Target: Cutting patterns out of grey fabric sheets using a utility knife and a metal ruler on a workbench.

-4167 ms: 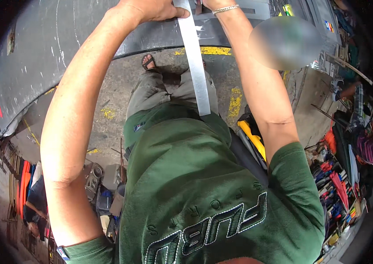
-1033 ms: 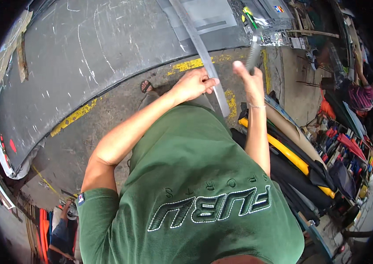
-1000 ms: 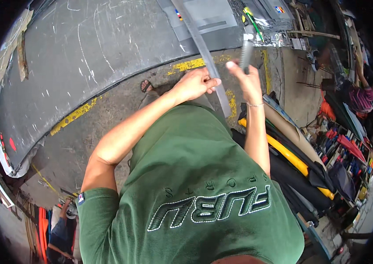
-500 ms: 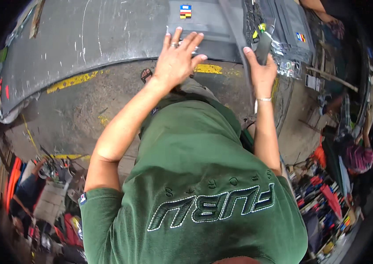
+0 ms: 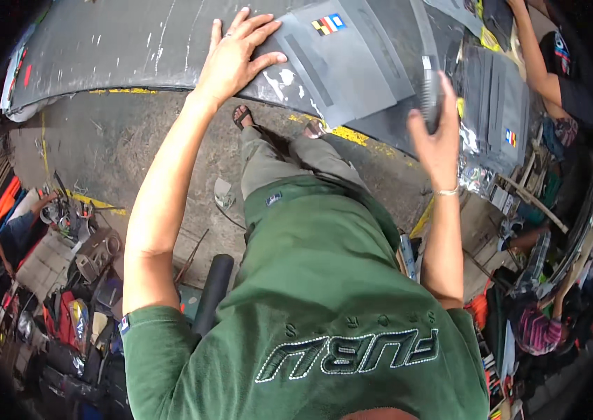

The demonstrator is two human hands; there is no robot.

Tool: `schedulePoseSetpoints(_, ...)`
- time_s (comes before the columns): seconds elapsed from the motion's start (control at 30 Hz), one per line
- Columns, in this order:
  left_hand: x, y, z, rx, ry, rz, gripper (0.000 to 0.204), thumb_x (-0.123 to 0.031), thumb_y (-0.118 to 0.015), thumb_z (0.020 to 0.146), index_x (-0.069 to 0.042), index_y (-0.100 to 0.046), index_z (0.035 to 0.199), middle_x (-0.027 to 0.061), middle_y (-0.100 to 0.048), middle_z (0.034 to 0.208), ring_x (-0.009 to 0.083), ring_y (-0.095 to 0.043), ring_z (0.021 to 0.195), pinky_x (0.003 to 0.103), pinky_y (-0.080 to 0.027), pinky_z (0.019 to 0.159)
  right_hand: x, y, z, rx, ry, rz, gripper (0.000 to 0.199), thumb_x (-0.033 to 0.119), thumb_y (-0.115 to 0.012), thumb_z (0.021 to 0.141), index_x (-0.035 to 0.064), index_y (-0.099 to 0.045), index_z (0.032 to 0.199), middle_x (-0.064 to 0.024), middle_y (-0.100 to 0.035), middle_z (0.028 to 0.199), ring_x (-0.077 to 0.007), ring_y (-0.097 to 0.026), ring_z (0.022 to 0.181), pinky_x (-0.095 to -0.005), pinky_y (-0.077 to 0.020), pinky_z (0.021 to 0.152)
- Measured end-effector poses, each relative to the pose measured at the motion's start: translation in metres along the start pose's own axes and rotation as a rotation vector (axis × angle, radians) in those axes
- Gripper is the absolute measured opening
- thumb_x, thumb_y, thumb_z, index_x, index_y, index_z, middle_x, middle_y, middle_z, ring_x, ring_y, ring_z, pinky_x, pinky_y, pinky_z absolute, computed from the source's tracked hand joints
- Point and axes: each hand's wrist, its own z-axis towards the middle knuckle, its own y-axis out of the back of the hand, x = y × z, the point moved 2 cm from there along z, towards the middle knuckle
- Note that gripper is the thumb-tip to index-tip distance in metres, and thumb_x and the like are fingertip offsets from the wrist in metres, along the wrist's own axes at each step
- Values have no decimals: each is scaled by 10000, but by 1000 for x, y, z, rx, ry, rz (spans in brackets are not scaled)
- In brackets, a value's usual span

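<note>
A grey flat panel (image 5: 352,70) with slots and a small coloured patch lies turned at an angle on the dark worktable, its near corner by the front edge. My left hand (image 5: 230,63) rests on the tabletop with fingers spread, its fingertips close to the panel's left edge. To the right of the panel, my right hand (image 5: 440,140) has thumb and fingers on either side of a dark, ribbed, bar-shaped thing (image 5: 430,94), whose exact kind I cannot make out. A long grey strip (image 5: 422,28) runs up from it, slightly blurred.
Similar grey panels (image 5: 496,105) lie at the table's right end beside clear plastic wrapping (image 5: 477,176). Another person's arm (image 5: 536,63) reaches in there. Scratched worktable (image 5: 121,49) extends left. A dark roll (image 5: 214,290) stands near my left side, with mixed goods on the floor behind.
The panel has turned, its patch now tilted. My left hand has shifted left along its edge. My right hand has moved from a dark grey piece above the plastic to the ribbed thing.
</note>
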Motion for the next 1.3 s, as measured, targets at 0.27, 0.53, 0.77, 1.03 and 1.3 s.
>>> schedulePoseSetpoints(0.27,-1,6,-1,-20,-8,58,493,-513,-611,987,-304,-603,1434,-1,-502,1537,277,-357,1509,600,-190,1250,45,-66,12,365,-253,95,401,186,-601,1010,10,-541,1365,-179,-746,1036,-329,-735,941,-383,-556,842)
schedulePoseSetpoints(0.53,0,6,-1,-47,42,39,462,-511,-612,984,-340,-617,1413,4,-511,1527,255,-383,1495,584,-212,1248,69,-97,29,323,-165,40,450,176,-568,1045,47,-464,1463,-272,-668,1186,-470,-673,1046,-489,-542,888)
schedulePoseSetpoints(0.77,-19,37,17,126,103,-36,552,-420,-654,962,-202,-573,1463,110,-491,1529,333,-371,1492,607,-206,1230,64,-119,32,285,29,-113,505,118,-559,1026,167,-462,1519,-203,-649,1068,-439,-673,895,-539,-558,776)
schedulePoseSetpoints(1.03,-13,27,8,97,131,-131,499,-376,-659,956,-160,-628,1405,152,-514,1485,376,-391,1471,612,-225,1221,64,-126,36,313,20,-187,490,146,-568,1028,230,-493,1505,-161,-642,972,-410,-680,812,-510,-573,733)
schedulePoseSetpoints(1.3,-14,29,8,103,137,-129,503,-390,-653,962,-159,-627,1408,151,-513,1487,367,-392,1472,601,-224,1224,64,-127,38,315,19,-210,488,152,-573,1027,232,-502,1503,-171,-644,962,-408,-681,826,-510,-568,739)
